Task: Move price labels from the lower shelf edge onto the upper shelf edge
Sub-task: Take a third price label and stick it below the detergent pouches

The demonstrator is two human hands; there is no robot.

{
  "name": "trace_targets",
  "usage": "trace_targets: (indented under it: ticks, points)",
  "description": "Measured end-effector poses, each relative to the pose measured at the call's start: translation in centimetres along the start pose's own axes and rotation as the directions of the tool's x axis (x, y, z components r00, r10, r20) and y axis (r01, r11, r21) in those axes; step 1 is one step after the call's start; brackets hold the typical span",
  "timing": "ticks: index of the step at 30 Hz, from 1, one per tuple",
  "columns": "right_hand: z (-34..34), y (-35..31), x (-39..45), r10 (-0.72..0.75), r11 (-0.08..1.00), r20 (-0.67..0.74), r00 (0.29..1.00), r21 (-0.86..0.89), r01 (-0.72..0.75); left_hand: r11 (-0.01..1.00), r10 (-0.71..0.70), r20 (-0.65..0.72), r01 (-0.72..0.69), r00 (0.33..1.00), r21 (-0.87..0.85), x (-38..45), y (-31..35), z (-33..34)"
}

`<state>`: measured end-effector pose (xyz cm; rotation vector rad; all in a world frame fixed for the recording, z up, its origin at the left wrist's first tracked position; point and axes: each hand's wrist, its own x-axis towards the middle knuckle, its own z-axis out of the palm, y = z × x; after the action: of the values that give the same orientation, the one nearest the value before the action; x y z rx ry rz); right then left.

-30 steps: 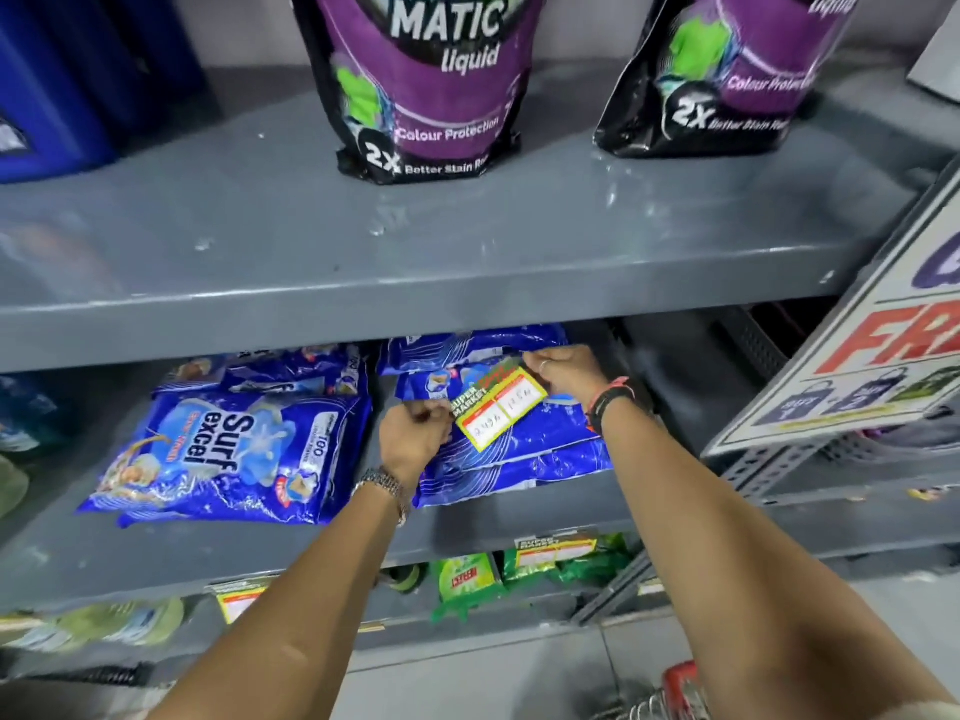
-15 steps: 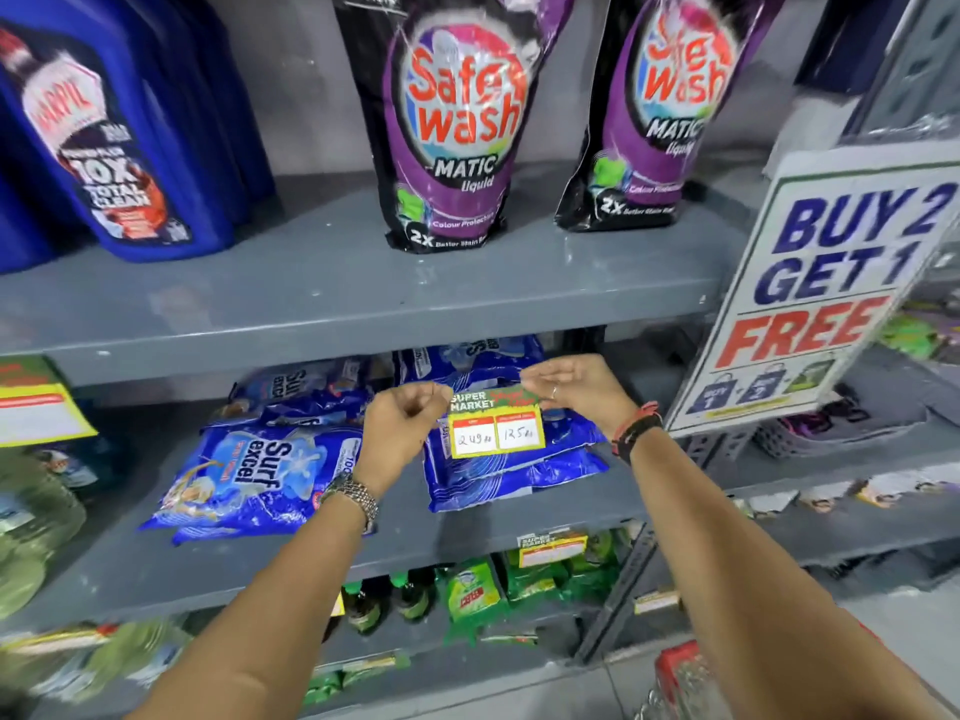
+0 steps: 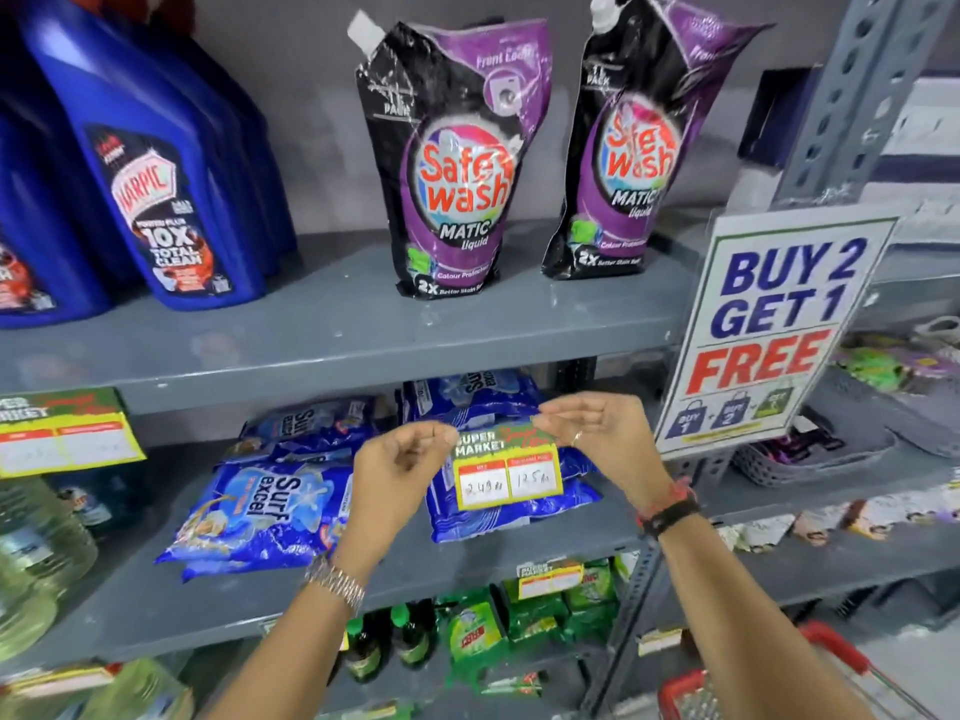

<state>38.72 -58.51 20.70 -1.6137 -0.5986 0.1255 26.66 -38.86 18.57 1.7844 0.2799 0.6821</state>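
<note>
The price label (image 3: pixel 508 469) is pinched at its top corners, the left corner by the left hand (image 3: pixel 402 467) and the right by the right hand (image 3: pixel 597 433), and held in the air just below the upper shelf edge (image 3: pixel 322 379). It should be kept level and taut, then pressed flat along that edge. Safewash pouches (image 3: pixel 457 163) are stocked on the upper shelf; Surf Excel packets (image 3: pixel 270 506) are laid on the lower shelf (image 3: pixel 545 543).
</note>
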Motion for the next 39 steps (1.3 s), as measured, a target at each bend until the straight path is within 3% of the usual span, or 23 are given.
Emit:
trace_targets:
  ticks: [8, 18, 28, 32, 36, 39]
  points:
    - [-3.3, -6.3, 0.0, -0.239, 0.969, -0.180, 0.954, -0.103, 0.223, 0.979, 0.200, 0.019, -0.201, 0.980, 0.045, 1.7, 7.2, 1.5]
    - [-3.8, -6.4, 1.1, -0.291, 0.942, -0.244, 0.925, -0.244, 0.232, 0.893, 0.333, 0.040, -0.329, 0.942, 0.307, 3.9, 9.7, 2.7]
    - [-2.9, -6.6, 1.4, -0.338, 0.910, -0.298, 0.893, -0.346, 0.229, 0.855, 0.340, 0.065, -0.337, 0.938, 0.395, 4.3, 10.3, 2.8]
    - [-2.8, -6.4, 1.7, -0.381, 0.860, -0.296, 0.876, -0.463, 0.217, 0.788, 0.359, 0.117, -0.368, 0.926, 0.493, 4.5, 10.5, 2.9]
    - [-3.1, -6.2, 1.8, -0.396, 0.835, -0.324, 0.859, -0.517, 0.189, 0.578, 0.475, 0.092, -0.389, 0.875, 0.718, 4.2, 10.5, 3.0]
    - [-2.1, -6.7, 2.0, -0.360, 0.825, -0.238, 0.902, -0.532, 0.188, 0.559, 0.550, 0.118, -0.469, 0.827, 0.684, 4.8, 10.2, 2.9]
